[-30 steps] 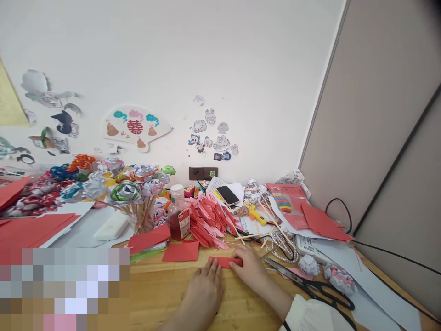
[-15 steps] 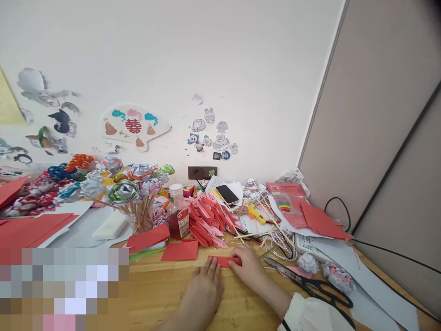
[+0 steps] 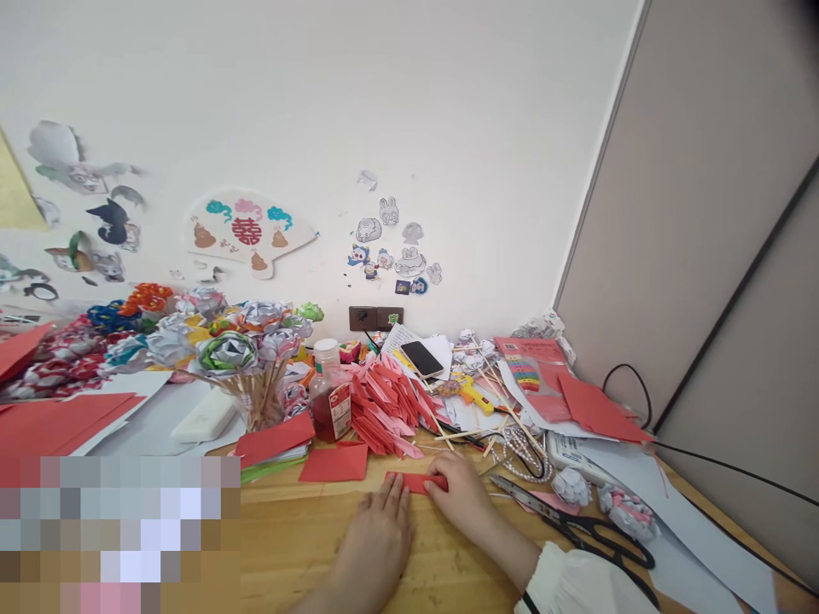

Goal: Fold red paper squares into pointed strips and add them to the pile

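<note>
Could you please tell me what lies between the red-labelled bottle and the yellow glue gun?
In the head view, mainly a pile of folded red and pink paper strips lies between the bottle and the glue gun.

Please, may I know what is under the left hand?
The left hand lies on one end of a narrow red paper, with the wooden table around. What is directly beneath the hand is covered and cannot be seen.

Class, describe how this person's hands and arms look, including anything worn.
The left hand and right hand are ungloved. A loose, off-white sleeve with a gathered edge covers part of the right arm, and a narrow dark band shows beside it. On the left arm, no sleeve is in view.
</note>
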The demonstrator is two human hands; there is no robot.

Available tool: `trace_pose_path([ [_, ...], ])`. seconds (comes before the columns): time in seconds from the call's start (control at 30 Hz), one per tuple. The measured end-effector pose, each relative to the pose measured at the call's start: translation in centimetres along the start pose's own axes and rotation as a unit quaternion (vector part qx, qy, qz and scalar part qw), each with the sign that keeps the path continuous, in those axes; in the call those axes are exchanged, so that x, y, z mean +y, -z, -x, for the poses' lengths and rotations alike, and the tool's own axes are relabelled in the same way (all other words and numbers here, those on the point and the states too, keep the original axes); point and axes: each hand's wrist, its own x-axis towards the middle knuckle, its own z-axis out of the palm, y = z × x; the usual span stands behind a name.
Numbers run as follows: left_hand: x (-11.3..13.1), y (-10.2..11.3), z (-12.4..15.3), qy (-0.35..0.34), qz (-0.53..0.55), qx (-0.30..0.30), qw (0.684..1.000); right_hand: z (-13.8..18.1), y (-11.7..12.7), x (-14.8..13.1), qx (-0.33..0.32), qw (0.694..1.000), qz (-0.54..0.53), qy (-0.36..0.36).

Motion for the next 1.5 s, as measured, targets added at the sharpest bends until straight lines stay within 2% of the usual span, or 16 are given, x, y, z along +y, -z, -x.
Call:
trace_pose_path([
  [0.13, 0.0, -0.3, 0.0, 0.000, 0.000, 0.015, 1.000, 0.0, 0.0, 0.0, -0.001, 1.000, 0.005, -0.001],
  [0.67, 0.1, -0.3, -0.1, 0.016, 0.013, -0.003, 1.000, 0.0, 0.3, -0.3, -0.012, 1.000, 0.012, -0.004],
  [0.73, 0.2, -0.4, -0.1, 0.013, 0.009, 0.000, 1.000, 0.3, 0.6, -0.5, -0.012, 1.000, 0.022, 0.015],
  [0.9, 0.3, -1.0, -0.1, 0.012, 0.007, 0.006, 1.000, 1.2, 1.4, -1.3, -0.048, 0.984, 0.093, 0.141],
  [0.97, 0.3, -0.9, -0.1, 0.017, 0.012, 0.003, 1.000, 1.6, 1.8, -1.3, -0.062, 0.976, 0.120, 0.171],
  [1.17, 0.2, 0.8, -0.3, 0.025, 0.041, -0.076, 0.996, 2.7, 3.7, 0.2, -0.060, 0.968, 0.140, 0.199],
  [1.33, -0.3, 2.7, 0.0, 0.031, 0.089, -0.066, 0.993, 3.7, 5.1, 1.5, -0.046, 0.968, 0.137, 0.207],
  [1.5, -1.6, 4.0, 0.2, 0.056, 0.106, -0.082, 0.989, 3.9, 5.2, 1.4, -0.035, 0.968, 0.131, 0.211],
])
